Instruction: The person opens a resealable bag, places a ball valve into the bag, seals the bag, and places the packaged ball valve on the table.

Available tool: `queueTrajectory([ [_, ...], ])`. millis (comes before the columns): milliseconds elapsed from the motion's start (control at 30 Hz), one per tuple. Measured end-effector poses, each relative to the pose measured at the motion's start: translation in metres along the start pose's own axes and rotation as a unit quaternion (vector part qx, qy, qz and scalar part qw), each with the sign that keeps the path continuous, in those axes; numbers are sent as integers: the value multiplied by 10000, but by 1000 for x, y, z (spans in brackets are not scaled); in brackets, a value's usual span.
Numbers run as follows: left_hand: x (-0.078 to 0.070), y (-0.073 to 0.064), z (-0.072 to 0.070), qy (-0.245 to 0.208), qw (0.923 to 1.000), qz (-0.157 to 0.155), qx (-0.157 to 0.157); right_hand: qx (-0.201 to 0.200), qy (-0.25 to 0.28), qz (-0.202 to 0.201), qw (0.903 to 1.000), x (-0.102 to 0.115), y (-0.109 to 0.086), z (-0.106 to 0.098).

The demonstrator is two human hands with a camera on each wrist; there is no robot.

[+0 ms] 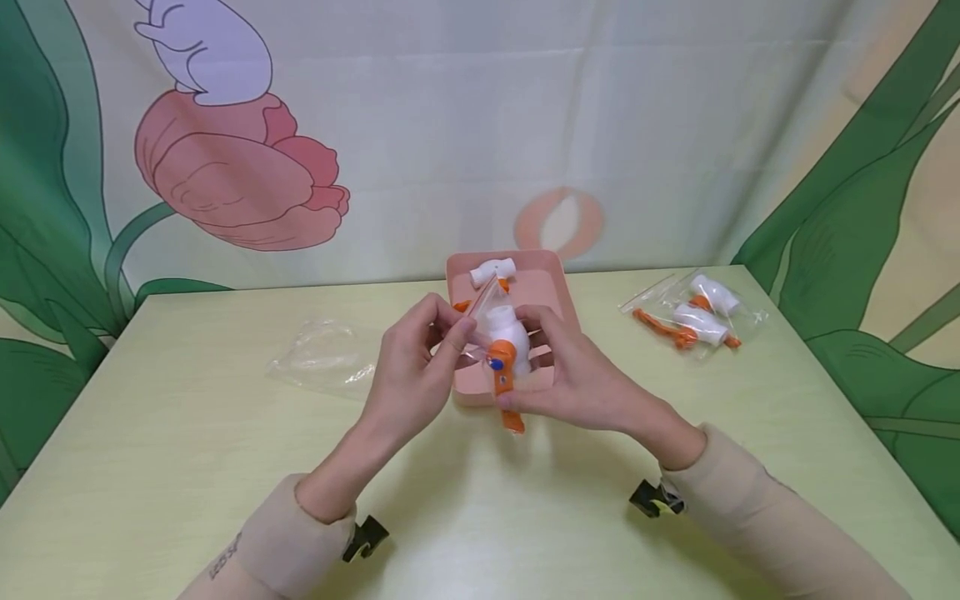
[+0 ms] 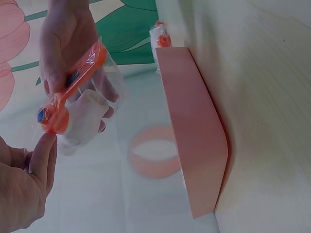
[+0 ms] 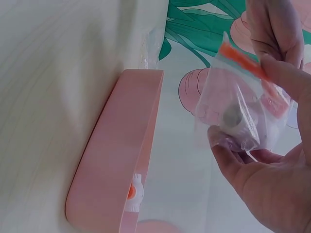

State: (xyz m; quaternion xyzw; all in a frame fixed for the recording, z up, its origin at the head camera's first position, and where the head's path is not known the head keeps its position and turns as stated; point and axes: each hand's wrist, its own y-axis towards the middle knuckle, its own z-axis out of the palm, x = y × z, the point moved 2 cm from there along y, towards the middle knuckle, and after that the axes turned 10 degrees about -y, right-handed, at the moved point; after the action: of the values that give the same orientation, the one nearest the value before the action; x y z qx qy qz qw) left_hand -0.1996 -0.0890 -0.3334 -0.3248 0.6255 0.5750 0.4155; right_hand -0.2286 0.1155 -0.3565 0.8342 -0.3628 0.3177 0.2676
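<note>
A white plastic valve [image 1: 512,329] with an orange lever handle [image 1: 504,379] and a blue dot sits inside a clear zip bag [image 3: 206,104]. My right hand [image 1: 573,375] grips the valve through the plastic, thumb on the handle and fingers behind the white body. With thumb and index finger, my left hand [image 1: 412,358] pinches the bag near its opening. The left wrist view shows the left fingertips right at the valve's orange hub [image 2: 57,119]. Both hands are raised over the near part of a pink tray [image 1: 540,287].
Another white and orange valve [image 1: 492,271] lies in the tray's far end. To the right, a clear bag [image 1: 697,321] holds two more valves. A crumpled clear bag [image 1: 322,358] lies on the table left of the tray. A printed curtain [image 1: 420,150] hangs behind the table.
</note>
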Motion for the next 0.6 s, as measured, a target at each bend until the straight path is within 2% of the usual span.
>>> queueTrajectory([
  [600, 6, -2, 1, -63, 9990, -420, 141, -220, -413, 73, 9989, -1, -1, -5],
])
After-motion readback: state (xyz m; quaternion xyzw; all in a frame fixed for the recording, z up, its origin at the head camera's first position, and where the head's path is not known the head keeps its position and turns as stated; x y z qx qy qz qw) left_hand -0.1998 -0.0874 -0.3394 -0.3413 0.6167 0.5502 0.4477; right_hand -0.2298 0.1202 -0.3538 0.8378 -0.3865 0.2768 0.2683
